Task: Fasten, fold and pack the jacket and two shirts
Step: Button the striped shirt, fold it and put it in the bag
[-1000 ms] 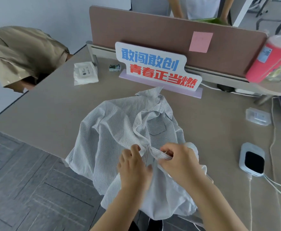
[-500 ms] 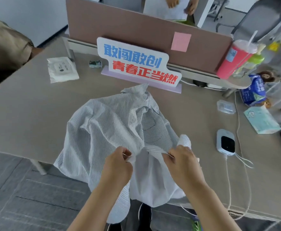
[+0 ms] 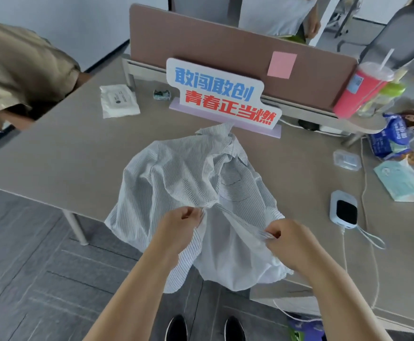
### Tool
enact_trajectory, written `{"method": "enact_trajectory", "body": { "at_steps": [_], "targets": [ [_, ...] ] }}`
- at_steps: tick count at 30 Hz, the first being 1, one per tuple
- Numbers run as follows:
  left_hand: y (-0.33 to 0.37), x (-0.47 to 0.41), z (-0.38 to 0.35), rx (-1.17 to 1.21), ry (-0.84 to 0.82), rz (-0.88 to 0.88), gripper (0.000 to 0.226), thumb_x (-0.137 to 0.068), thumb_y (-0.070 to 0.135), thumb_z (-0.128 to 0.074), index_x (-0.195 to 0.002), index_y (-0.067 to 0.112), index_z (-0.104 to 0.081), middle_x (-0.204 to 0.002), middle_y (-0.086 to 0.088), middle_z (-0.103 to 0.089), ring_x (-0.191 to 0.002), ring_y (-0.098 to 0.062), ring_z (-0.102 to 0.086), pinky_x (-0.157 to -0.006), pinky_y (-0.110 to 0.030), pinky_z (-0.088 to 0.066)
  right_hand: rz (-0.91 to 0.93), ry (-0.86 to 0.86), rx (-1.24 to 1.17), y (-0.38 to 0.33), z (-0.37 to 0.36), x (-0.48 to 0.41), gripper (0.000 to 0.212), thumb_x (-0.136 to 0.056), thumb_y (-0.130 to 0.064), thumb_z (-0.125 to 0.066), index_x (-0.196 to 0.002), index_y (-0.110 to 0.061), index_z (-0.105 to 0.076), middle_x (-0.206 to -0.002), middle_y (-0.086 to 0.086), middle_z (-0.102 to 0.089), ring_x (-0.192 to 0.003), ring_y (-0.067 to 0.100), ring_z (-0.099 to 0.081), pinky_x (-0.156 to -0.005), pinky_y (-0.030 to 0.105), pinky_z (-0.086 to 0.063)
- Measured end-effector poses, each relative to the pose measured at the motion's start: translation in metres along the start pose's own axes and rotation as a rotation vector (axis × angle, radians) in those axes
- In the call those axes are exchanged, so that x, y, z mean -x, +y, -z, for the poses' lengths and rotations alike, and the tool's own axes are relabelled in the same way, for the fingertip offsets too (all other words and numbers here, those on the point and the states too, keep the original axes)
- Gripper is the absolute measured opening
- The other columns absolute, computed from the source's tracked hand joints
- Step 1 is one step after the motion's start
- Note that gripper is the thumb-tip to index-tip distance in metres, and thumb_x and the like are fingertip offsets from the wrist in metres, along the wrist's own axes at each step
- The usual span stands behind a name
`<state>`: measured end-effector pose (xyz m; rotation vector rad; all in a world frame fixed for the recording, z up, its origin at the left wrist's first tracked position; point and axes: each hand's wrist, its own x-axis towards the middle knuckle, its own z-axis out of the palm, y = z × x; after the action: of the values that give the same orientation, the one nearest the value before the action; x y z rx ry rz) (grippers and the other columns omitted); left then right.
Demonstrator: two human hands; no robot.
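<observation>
Bare forearms in from the near side, converging over the near table edge. Left hand [image 3: 180, 225] knuckles up, fingers curled, pinching one front edge of the white, thin-striped cotton shirt [image 3: 176, 173]. Right hand [image 3: 289, 242] nearer and to the right, thumb and fingers nipping a striped strip of the opposite front edge, drawn taut between the two. Hands apart, each clamped on cloth. Shirt crumpled on the near part of the beige laminate table [image 3: 53, 153], collar toward the far side, chest pocket facing up, lower half spilling over the near edge and hanging above a pair of black shoes [image 3: 176, 327]. Just beyond the collar, a white standing sign with blue and red characters [image 3: 220, 94], backed by a brown desk divider [image 3: 201, 40] bearing a pink sticky note [image 3: 281, 64]. Left of the sign, a flat white wipes packet [image 3: 118, 100]. At the far left, off the table, a khaki garment [image 3: 21, 70] draped over something hidden. Right of the shirt, a white rounded device with a black screen [image 3: 344, 210]; farther off, a small clear plastic box [image 3: 346, 159], a pale teal tissue pack [image 3: 400, 180], a blue snack bag [image 3: 390, 139] and, on a raised ledge, a red plastic cup with a straw [image 3: 359, 91].
</observation>
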<state>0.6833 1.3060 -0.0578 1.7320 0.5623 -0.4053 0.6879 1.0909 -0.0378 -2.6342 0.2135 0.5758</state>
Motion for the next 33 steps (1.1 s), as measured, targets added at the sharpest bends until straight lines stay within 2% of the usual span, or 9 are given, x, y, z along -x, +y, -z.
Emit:
{"method": "enact_trajectory", "body": {
  "at_steps": [9, 12, 17, 19, 20, 21, 24, 29, 33],
  "targets": [
    [0.018, 0.022, -0.015, 0.173, -0.060, -0.019, 0.013, -0.093, 0.016, -0.056, -0.094, 0.016, -0.069, -0.074, -0.004, -0.058, -0.066, -0.019, -0.046, -0.061, -0.028, -0.037, 0.037, 0.111, 0.093, 0.004, 0.013, 0.000, 0.034, -0.095, -0.021, -0.040, -0.061, -0.017, -0.035, -0.062, -0.002, -0.046, -0.057, 0.019, -0.040, -0.054, 0.028, -0.032],
    [0.022, 0.026, -0.021, 0.202, -0.052, -0.067, 0.036, -0.083, -0.010, -0.054, -0.104, 0.018, -0.065, -0.071, 0.006, -0.065, -0.059, -0.006, -0.055, -0.053, -0.016, -0.040, 0.133, 0.091, -0.091, -0.006, 0.017, 0.007, 0.041, -0.093, -0.020, -0.045, -0.056, -0.017, -0.028, -0.051, -0.004, -0.033, -0.047, 0.015, -0.029, -0.046, 0.028, -0.024],
    [0.030, 0.030, -0.036, 0.294, -0.008, -0.064, 0.041, -0.078, -0.015, -0.047, -0.104, 0.010, -0.064, -0.096, -0.019, -0.071, -0.088, -0.034, -0.064, -0.084, -0.042, -0.050, 0.066, -0.128, -0.608, -0.022, 0.019, 0.016, 0.030, -0.081, -0.004, -0.042, -0.055, -0.013, -0.030, -0.050, -0.003, -0.026, -0.053, 0.013, -0.022, -0.049, 0.028, -0.020],
    [0.033, 0.030, -0.041, 0.335, 0.006, -0.048, 0.032, -0.083, -0.011, -0.045, -0.099, 0.009, -0.064, -0.082, -0.015, -0.070, -0.074, -0.025, -0.063, -0.073, -0.035, -0.050, 0.051, -0.224, -0.705, -0.022, 0.016, 0.017, 0.016, -0.073, -0.008, -0.045, -0.072, 0.007, -0.051, -0.060, 0.019, -0.047, -0.062, 0.019, -0.037, -0.073, 0.034, -0.018],
    [0.034, 0.030, -0.044, 0.336, 0.007, -0.043, 0.028, -0.085, -0.008, -0.046, -0.096, 0.010, -0.064, -0.075, -0.009, -0.069, -0.068, -0.019, -0.062, -0.068, -0.031, -0.049, 0.066, -0.254, -0.730, -0.020, 0.014, 0.016, 0.022, -0.074, -0.012, -0.051, -0.084, 0.005, -0.060, -0.074, 0.027, -0.058, -0.067, 0.018, -0.047, -0.091, 0.060, -0.027],
    [0.035, 0.030, -0.046, 0.333, 0.013, -0.044, 0.026, -0.087, -0.006, -0.047, -0.093, 0.012, -0.065, -0.070, -0.004, -0.068, -0.063, -0.015, -0.061, -0.063, -0.027, -0.049, 0.086, -0.268, -0.758, -0.018, 0.014, 0.018, 0.022, -0.077, -0.014, -0.058, -0.092, -0.002, -0.068, -0.083, 0.025, -0.066, -0.073, 0.017, -0.058, -0.094, 0.060, -0.039],
    [0.036, 0.027, -0.050, 0.356, 0.054, -0.010, 0.020, -0.086, -0.001, -0.048, -0.088, 0.010, -0.065, -0.071, -0.004, -0.067, -0.066, -0.016, -0.062, -0.066, -0.028, -0.049, 0.092, -0.196, -0.831, -0.009, 0.009, 0.016, 0.012, -0.081, -0.013, -0.073, -0.092, -0.018, -0.073, -0.083, 0.003, -0.074, -0.081, 0.017, -0.071, -0.081, 0.040, -0.058],
    [0.039, 0.021, -0.058, 0.549, 0.010, 0.091, 0.028, -0.074, 0.021, -0.059, -0.095, 0.003, -0.063, -0.097, -0.015, -0.064, -0.090, -0.028, -0.060, -0.080, -0.041, -0.046, 0.193, 0.033, -0.479, -0.010, 0.005, 0.017, 0.008, -0.082, -0.017, -0.072, -0.076, -0.020, -0.067, -0.075, -0.009, -0.068, -0.070, 0.004, -0.062, -0.061, 0.014, -0.049],
    [0.034, 0.020, -0.066, 0.239, 0.012, 0.018, 0.057, -0.062, 0.040, -0.079, -0.108, 0.011, -0.063, -0.098, -0.012, -0.073, -0.090, -0.028, -0.071, -0.085, -0.045, -0.055, 0.351, 0.143, -0.341, -0.013, -0.002, 0.017, 0.005, -0.085, -0.017, -0.068, -0.080, -0.018, -0.068, -0.083, -0.008, -0.065, -0.080, 0.009, -0.060, -0.069, 0.020, -0.048]
  ]
}}
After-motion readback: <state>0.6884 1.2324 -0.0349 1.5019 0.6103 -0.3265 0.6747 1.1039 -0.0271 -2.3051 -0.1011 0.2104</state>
